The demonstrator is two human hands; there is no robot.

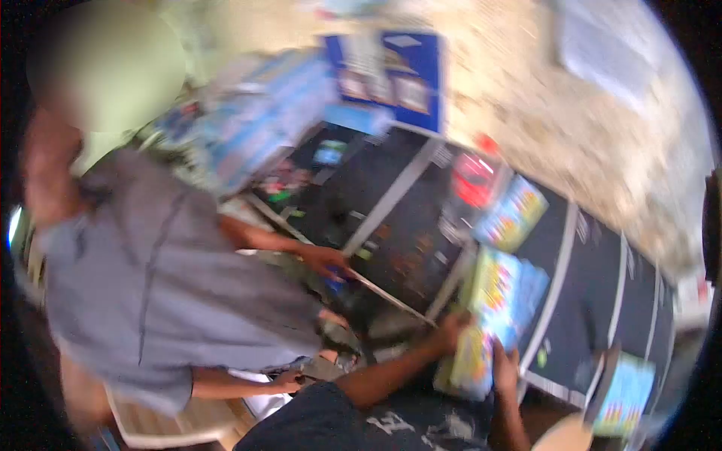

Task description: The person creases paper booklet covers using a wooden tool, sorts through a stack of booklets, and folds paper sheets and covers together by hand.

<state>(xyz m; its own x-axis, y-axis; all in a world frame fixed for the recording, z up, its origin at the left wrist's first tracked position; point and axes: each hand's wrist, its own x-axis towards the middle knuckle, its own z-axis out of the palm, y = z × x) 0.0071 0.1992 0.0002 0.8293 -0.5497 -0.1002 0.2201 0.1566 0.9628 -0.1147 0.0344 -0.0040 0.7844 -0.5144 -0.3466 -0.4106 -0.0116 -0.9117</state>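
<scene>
My left hand (453, 332) and my right hand (506, 365) are closed on the near end of a stack of yellow and blue printed packs (496, 289). The left one grips its left side and the right one its right side, close to the table's front edge. Blur hides the lettering and some of the fingers. Just beyond the stack lies another printed pack (514, 213) of the same kind, beside a clear bottle (475, 177) with a red label and red cap. To the right, a similar pack (626, 395) sits at the near edge.
The table (391, 177) is black with pale stripes. Another person in a grey shirt (173, 278) is at the left, one hand (325, 261) at the table edge. Blue-and-white packages (263, 113) and a blue board (410, 79) stand at the back. Below is a chair (177, 425).
</scene>
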